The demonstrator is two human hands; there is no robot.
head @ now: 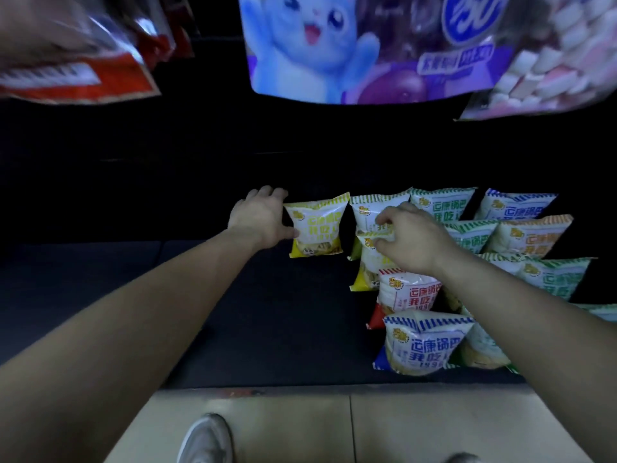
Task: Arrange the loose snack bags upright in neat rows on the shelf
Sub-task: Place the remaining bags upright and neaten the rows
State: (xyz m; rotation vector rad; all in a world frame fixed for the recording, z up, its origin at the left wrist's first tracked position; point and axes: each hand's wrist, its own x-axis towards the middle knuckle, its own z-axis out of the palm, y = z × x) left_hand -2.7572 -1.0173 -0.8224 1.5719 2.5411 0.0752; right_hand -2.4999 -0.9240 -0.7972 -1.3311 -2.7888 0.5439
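"How was my hold just then?"

"Your left hand [260, 218] gripped the left edge of the small yellow-striped plastic snack bag [315, 228], which stood alone at the back of the dark flat shelf [233, 312]. Your right hand [409, 240] pinched the top of a second yellow bag [365, 262] just beside it. I judged you needed both bases flat before letting go."

"And around me?"

"More striped bags stood in rows to your right, with a blue-striped bag [424, 342] nearest you. A large rabbit-printed bag [317, 45] hung overhead, and beige floor tiles [283, 426] lay below."
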